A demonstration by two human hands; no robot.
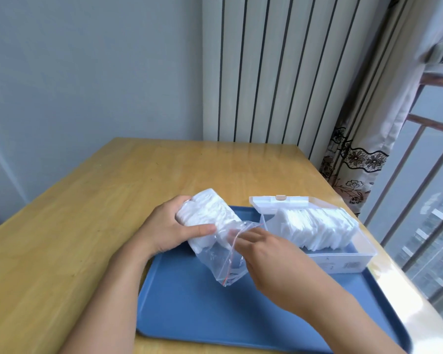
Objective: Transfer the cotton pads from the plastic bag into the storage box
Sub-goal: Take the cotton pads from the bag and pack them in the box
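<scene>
A clear zip plastic bag (223, 259) with a red seal line hangs over the blue tray (197, 310). A stack of white cotton pads (207, 213) fills its upper end. My left hand (169, 226) grips that packed end, thumb across the front. My right hand (264, 251) reaches into the bag's open mouth; its fingertips are hidden by the plastic. To the right a clear storage box (343, 261) stands on the tray with its lid (274, 203) flipped back. A row of cotton pads (315, 228) lies inside it.
The tray sits on a wooden table (87, 226) near its right edge. Behind are a striped curtain (279, 72) and a patterned curtain (356, 162). A window with railing bars (425, 175) runs along the right.
</scene>
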